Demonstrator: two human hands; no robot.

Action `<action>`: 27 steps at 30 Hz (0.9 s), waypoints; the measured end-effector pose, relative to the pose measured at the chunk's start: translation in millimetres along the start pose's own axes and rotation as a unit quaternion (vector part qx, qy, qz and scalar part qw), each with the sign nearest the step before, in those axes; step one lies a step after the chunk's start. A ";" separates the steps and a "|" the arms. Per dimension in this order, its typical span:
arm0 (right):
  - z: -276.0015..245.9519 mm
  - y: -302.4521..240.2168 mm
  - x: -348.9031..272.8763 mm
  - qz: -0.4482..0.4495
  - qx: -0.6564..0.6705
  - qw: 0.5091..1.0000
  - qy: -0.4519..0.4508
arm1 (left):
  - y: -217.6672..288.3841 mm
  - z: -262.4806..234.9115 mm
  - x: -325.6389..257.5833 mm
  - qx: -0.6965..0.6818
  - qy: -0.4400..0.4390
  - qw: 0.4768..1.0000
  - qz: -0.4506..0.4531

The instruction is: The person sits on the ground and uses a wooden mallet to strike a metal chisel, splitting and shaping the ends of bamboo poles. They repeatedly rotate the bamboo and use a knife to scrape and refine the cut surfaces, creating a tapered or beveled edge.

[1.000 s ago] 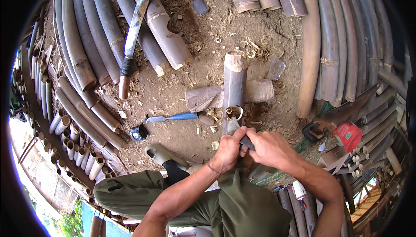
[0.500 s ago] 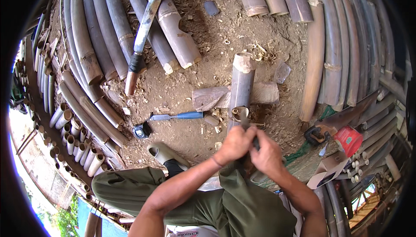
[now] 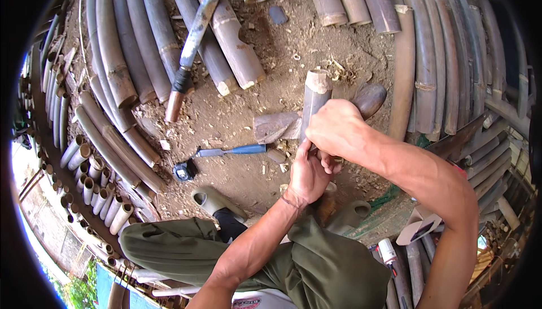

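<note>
A short bamboo tube (image 3: 314, 95) lies pointing away from me, its pale, trimmed far end uppermost, across a split wooden block (image 3: 275, 127). My right hand (image 3: 334, 125) is closed in a fist over the tube's near part. Beyond its knuckles sticks out the rounded brown end of a wooden handle (image 3: 370, 100); the rest of that tool is hidden. My left hand (image 3: 310, 176) is closed at the tube's near end, thumb along its left side and fingers curled on the right. The two hands touch or nearly touch.
A blue-handled chisel (image 3: 245, 149) and a tape measure (image 3: 183, 170) lie to the left. A large knife (image 3: 199, 32) rests across bamboo poles (image 3: 237, 49). More poles (image 3: 426, 77) line the right. Shavings (image 3: 339, 69) litter the dirt floor. A sandal (image 3: 214, 201) is on my foot.
My right hand has moved forward and over the tube, its forearm now crossing from the right. My left hand has turned palm up. A wooden handle end now shows beyond the right fist.
</note>
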State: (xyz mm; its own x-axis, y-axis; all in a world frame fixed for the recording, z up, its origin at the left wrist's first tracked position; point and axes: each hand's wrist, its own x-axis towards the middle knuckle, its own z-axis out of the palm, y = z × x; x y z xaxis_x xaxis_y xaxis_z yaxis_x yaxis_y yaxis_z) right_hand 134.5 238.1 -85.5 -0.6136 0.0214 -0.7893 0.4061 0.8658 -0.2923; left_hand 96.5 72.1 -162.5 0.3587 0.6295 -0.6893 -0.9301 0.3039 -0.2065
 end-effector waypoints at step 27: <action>100.4 -103.2 18.0 -0.085 0.968 -0.060 0.227 | 117.2 151.9 -55.1 0.993 0.040 0.086 -0.068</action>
State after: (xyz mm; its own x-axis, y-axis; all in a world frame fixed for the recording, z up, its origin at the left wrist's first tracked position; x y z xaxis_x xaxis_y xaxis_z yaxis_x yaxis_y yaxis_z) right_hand 149.5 99.0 -123.7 -0.4524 0.4774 -0.7533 -0.7298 -0.6836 0.0050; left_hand -20.2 181.7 -43.2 0.2804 0.5405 -0.7932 0.9590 -0.1229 0.2553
